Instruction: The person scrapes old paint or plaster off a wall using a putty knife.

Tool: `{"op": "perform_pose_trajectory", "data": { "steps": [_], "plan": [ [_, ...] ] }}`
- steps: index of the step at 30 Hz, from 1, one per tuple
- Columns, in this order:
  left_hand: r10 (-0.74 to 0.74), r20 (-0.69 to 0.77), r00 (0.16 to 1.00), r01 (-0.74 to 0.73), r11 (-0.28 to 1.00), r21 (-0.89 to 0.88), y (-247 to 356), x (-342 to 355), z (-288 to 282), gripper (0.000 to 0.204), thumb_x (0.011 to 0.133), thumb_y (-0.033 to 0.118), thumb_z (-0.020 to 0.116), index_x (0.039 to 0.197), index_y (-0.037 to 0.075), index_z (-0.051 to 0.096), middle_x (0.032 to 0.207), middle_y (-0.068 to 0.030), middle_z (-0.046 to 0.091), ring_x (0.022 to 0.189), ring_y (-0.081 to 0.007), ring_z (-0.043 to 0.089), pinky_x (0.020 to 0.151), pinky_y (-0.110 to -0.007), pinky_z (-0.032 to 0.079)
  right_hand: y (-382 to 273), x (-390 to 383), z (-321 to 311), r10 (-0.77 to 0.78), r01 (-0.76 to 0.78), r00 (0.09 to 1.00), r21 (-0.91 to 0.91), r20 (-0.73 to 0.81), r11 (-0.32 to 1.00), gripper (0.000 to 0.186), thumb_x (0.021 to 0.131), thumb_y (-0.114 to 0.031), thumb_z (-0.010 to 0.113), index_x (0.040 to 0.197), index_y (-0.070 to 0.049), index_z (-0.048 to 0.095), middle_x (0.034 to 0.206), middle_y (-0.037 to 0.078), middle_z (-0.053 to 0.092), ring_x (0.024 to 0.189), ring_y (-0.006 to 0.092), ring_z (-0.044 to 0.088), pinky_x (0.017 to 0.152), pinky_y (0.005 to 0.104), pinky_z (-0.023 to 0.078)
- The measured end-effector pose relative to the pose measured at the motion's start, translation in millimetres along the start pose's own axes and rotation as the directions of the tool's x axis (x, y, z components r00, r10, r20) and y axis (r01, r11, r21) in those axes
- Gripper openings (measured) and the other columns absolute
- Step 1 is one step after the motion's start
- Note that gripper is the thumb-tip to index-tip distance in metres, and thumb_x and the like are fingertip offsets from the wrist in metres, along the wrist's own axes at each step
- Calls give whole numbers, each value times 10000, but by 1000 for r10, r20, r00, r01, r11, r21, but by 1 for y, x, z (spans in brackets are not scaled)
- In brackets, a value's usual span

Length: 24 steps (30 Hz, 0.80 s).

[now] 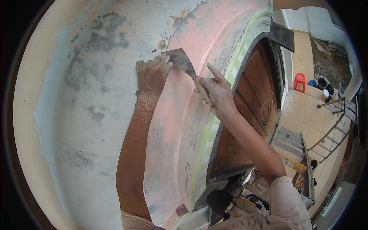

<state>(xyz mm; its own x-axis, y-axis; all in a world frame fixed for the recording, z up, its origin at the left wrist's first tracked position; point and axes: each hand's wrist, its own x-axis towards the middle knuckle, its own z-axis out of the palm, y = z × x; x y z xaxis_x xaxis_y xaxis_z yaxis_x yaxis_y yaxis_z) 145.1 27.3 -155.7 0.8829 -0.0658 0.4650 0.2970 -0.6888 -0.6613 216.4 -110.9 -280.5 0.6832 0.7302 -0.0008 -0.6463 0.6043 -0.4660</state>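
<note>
A putty knife (181,61) with a wide, dull metal blade lies against the wall where flaking grey-white paint meets pink. My right hand (217,93) is wrapped round its pale handle, with the index finger stretched up past it. To the left, my left hand (152,74) rests on the wall with its fingers bent but apart. Its fingertips touch or nearly touch the blade's left corner. Pale dust covers both hands, and crumbs speckle the left wrist. The wall (96,92) shows dark smudges and peeled patches.
A green-and-white moulding (207,149) curves over a brown wooden door (245,115) at right. Down on the tiled floor stand a step ladder (295,145), another metal ladder (333,134) and a red stool (299,82). A dark panel (282,36) juts out at upper right.
</note>
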Motion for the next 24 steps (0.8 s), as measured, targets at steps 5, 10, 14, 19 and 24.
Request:
{"op": "perform_pose_trajectory", "data": {
  "steps": [5, 10, 14, 19, 24],
  "plan": [
    [13, 6, 1000, -13, 999, 52, -1, 5, 0, 219, 861, 279, 626, 1016, 141, 694, 1033, 21, 685, 828, -138, 635, 760, -336, 353, -3, 5, -2, -28, 28, 999, -8, -19, 1000, 717, 827, -45, 658, 1417, 60, 265, 749, 74, 604, 603, 147, 645, 344, 222, 443],
    [6, 31, 999, -8, 998, 57, -2, 5, -4, 222, 857, 280, 631, 1021, 145, 694, 1032, 19, 685, 818, -139, 633, 766, -334, 351, 0, 6, 1, -42, 42, 999, -16, -14, 999, 702, 831, -57, 664, 1412, 59, 287, 759, 82, 616, 600, 139, 640, 366, 213, 446],
    [-5, 20, 1000, 5, 1000, 29, 1, -1, -1, 217, 853, 272, 636, 1014, 139, 696, 1038, 12, 685, 834, -141, 631, 798, -333, 354, 3, 1, -2, -26, 26, 1000, -24, -1, 999, 702, 828, -60, 668, 1410, 58, 293, 746, 82, 618, 597, 136, 637, 372, 210, 446],
    [-4, -25, 1000, 4, 1000, 10, -3, 7, -1, 221, 855, 270, 633, 1018, 134, 695, 1039, 5, 685, 859, -150, 629, 824, -336, 357, -1, 4, 2, -37, 37, 999, -11, 14, 999, 698, 828, -74, 672, 1409, 48, 304, 757, 73, 614, 595, 130, 635, 370, 210, 447],
    [-27, 1, 1000, 26, 999, 37, -3, 16, -2, 226, 851, 278, 634, 1017, 136, 694, 1010, 6, 686, 866, -169, 627, 821, -348, 357, -5, 7, 5, -34, 34, 999, -6, 6, 999, 706, 835, -73, 665, 1418, 41, 285, 780, 81, 629, 606, 131, 636, 368, 211, 446]
  ]
}}
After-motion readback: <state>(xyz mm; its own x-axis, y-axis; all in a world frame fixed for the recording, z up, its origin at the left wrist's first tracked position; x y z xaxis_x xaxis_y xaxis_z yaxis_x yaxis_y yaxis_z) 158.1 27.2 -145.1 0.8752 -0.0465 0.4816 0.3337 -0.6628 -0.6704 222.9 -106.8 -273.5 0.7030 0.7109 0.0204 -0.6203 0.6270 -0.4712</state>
